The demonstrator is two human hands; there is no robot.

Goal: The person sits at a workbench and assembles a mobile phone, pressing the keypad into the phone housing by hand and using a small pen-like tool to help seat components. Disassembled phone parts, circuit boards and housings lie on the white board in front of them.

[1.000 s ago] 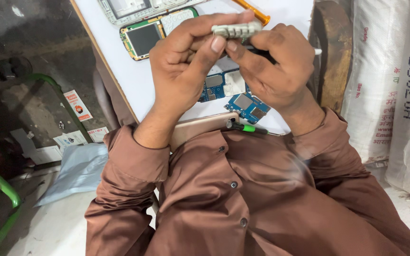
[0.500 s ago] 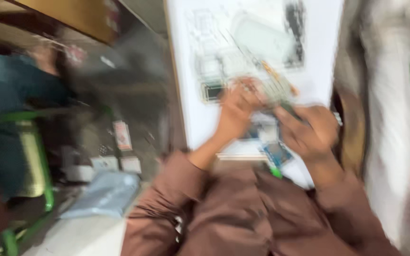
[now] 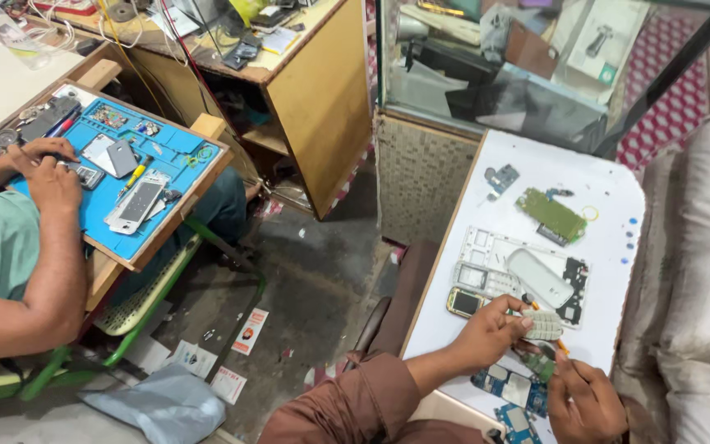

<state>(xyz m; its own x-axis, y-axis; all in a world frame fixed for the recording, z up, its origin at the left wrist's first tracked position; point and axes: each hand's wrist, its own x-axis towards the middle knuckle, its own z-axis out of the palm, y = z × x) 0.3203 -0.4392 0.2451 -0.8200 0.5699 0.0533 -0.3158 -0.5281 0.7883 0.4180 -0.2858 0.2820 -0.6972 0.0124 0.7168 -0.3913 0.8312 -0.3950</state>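
Now the left hand [image 3: 491, 333] pinches a pale rubbery phone keypad [image 3: 542, 326] over the white worktop [image 3: 610, 193]. Just below it, the right hand [image 3: 585, 401] closes around a small green circuit piece [image 3: 541, 364]. Farther left, another person's hands [image 3: 47, 177] rest on a blue repair mat [image 3: 170, 148].

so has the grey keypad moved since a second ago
Yes. The keypad was held up near the board's far edge; now the left hand holds it low over the white board, near end.
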